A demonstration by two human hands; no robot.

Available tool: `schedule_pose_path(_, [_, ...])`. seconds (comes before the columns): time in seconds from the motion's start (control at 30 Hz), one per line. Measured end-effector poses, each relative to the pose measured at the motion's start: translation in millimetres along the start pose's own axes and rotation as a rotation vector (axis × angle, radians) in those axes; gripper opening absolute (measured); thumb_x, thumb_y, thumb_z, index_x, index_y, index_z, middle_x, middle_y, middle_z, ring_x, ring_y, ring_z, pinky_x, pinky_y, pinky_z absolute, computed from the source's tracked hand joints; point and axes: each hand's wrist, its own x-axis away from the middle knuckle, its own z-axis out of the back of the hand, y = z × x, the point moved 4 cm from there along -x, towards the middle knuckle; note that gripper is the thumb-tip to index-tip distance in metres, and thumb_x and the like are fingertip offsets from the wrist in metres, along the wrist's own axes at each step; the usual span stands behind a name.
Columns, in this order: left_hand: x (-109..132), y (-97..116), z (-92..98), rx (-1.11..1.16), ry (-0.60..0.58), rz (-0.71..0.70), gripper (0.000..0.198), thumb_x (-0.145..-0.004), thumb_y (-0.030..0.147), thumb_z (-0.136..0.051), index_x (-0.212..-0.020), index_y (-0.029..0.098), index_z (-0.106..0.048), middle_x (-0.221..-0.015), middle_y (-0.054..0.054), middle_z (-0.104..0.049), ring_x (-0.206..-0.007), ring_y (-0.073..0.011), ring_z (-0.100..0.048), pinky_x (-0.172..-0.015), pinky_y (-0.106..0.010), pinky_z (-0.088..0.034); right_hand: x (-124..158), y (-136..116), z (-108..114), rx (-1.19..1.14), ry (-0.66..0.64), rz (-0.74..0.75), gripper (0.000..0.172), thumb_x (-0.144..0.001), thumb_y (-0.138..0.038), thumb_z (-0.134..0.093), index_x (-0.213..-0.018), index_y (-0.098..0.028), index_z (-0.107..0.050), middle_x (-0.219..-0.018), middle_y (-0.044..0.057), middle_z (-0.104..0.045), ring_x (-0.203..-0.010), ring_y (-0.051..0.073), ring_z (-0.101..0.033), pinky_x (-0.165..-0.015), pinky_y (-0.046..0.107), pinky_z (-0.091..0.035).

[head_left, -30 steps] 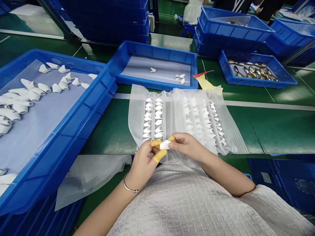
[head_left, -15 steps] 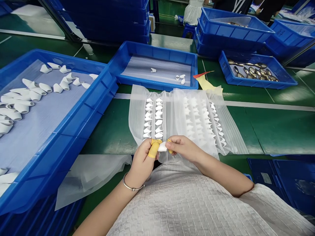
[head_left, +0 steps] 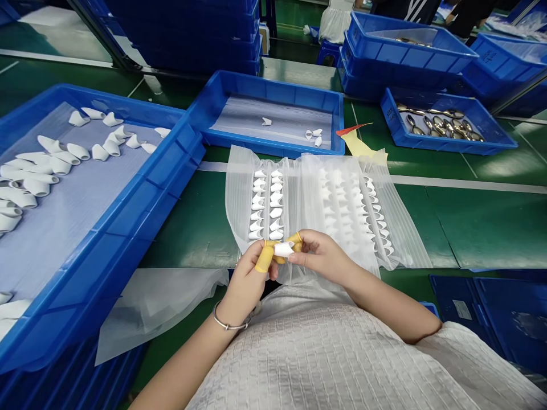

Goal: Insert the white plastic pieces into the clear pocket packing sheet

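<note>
A small white hollow piece [head_left: 282,249], like a short tube with a notched end, is held level between my hands. My left hand [head_left: 255,263], with yellow finger cots on thumb and finger, pinches its left end. At the right end my right hand [head_left: 318,252] grips it, the bare thumb below and a yellow-cotted finger above. Just beyond my hands lies a translucent wrapping sheet [head_left: 297,188] with similar white pieces lined up in columns. Some columns show through a folded-over layer of the sheet.
On the left a large blue tray [head_left: 141,213] holds many loose white pieces. A second blue tray [head_left: 273,149] behind the sheet has several more. A blue bin of metal spoons [head_left: 459,149] stands at right. Red and yellow paper [head_left: 359,142] lies near the sheet.
My right fingers have shifted on the white piece: the cotted finger is now above it and the thumb lower. The notched right end now shows. The trays have stayed put.
</note>
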Motion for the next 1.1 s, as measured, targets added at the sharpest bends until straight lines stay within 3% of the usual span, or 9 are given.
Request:
schedule_pose_path(0.1, [0,2,-1.6,0.024,-0.007,-0.019,0.029,-0.094,0.048,-0.058,-0.093,0.019,-0.059,-0.059,0.005,-0.055,-0.056,-0.0107,-0.050,-0.057,-0.023,-0.043,4,-10,5,0.274,0.053,0.169,0.024,-0.084,-0.034,-0.077,-0.103,-0.021,-0.068,-0.085,0.000,-0.056,-0.077,0.016,-0.054,-0.072,0.030,-0.047])
schedule_pose_path(0.2, [0,2,-1.8,-0.011,0.024,-0.006,0.025,-0.088,0.042,-0.066,-0.092,0.018,-0.060,-0.063,0.005,-0.056,-0.056,-0.0098,-0.049,-0.055,-0.022,-0.042,7,-18,5,0.517,0.051,0.334,0.015,-0.091,-0.032,-0.071,-0.098,-0.019,-0.067,-0.088,0.003,-0.058,-0.083,0.019,-0.056,-0.075,0.033,-0.047])
schedule_pose_path(0.3, [0,1,-0.1,-0.032,0.067,-0.005,0.023,-0.084,0.035,-0.071,-0.095,0.018,-0.061,-0.066,0.005,-0.056,-0.057,-0.0099,-0.050,-0.054,-0.022,-0.042,8,-17,6,0.650,0.038,0.387,0.012,-0.094,-0.029,-0.065,-0.103,-0.020,-0.066,-0.095,0.007,-0.060,-0.090,0.022,-0.057,-0.080,0.037,-0.049])
schedule_pose_path(0.4, [0,-1,1.6,-0.034,0.088,-0.033,0.024,-0.083,0.034,-0.072,-0.099,0.019,-0.062,-0.069,0.004,-0.057,-0.059,-0.0104,-0.051,-0.055,-0.022,-0.042,5,-11,11,0.529,0.044,0.288,0.027,-0.097,-0.024,-0.059,-0.123,-0.023,-0.062,-0.103,0.007,-0.059,-0.097,0.021,-0.058,-0.084,0.037,-0.050])
schedule_pose_path(0.47, [1,-1,2.7,-0.061,0.099,-0.054,0.024,-0.085,0.034,-0.071,-0.101,0.019,-0.063,-0.072,0.003,-0.058,-0.062,-0.0111,-0.052,-0.057,-0.023,-0.043,2,-6,16,0.352,0.078,0.190,0.028,-0.100,-0.026,-0.052,-0.125,-0.023,-0.062,-0.102,0.006,-0.060,-0.096,0.020,-0.059,-0.084,0.036,-0.051])
schedule_pose_path(0.6, [2,-3,3.4,-0.151,0.083,-0.094,0.024,-0.087,0.034,-0.070,-0.107,0.021,-0.065,-0.076,0.001,-0.060,-0.067,-0.0133,-0.055,-0.064,-0.026,-0.046,-2,2,16,0.088,0.026,-0.003,0.036,-0.101,-0.047,-0.047,-0.099,-0.018,-0.068,-0.088,0.005,-0.063,-0.082,0.018,-0.059,-0.075,0.033,-0.049])
schedule_pose_path(0.73, [2,-6,4.0,-0.224,0.054,-0.106,0.025,-0.088,0.035,-0.069,-0.110,0.023,-0.067,-0.077,0.001,-0.060,-0.068,-0.0141,-0.054,-0.065,-0.027,-0.045,-3,3,11,0.012,-0.030,-0.068,0.039,-0.088,-0.055,-0.066,-0.082,-0.017,-0.066,-0.077,0.001,-0.059,-0.073,0.015,-0.053,-0.069,0.030,-0.044])
schedule_pose_path(0.87, [1,-7,4.7,-0.219,0.043,-0.116,0.025,-0.088,0.034,-0.069,-0.110,0.023,-0.066,-0.082,-0.001,-0.063,-0.073,-0.0158,-0.057,-0.068,-0.029,-0.046,-2,2,10,-0.041,-0.050,-0.044,0.030,-0.084,-0.045,-0.074,-0.094,-0.018,-0.068,-0.087,0.002,-0.063,-0.079,0.016,-0.057,-0.073,0.031,-0.046])
schedule_pose_path(1.1, [2,8,2.8,-0.352,0.071,-0.265,0.013,-0.089,0.031,-0.068,-0.100,0.023,-0.067,-0.080,0.001,-0.055,-0.070,-0.0146,-0.052,-0.066,-0.028,-0.044,4,-12,13,0.291,-0.028,0.203,0.022,-0.091,-0.033,-0.071,-0.111,-0.023,-0.071,-0.097,0.004,-0.063,-0.087,0.017,-0.058,-0.076,0.030,-0.050])
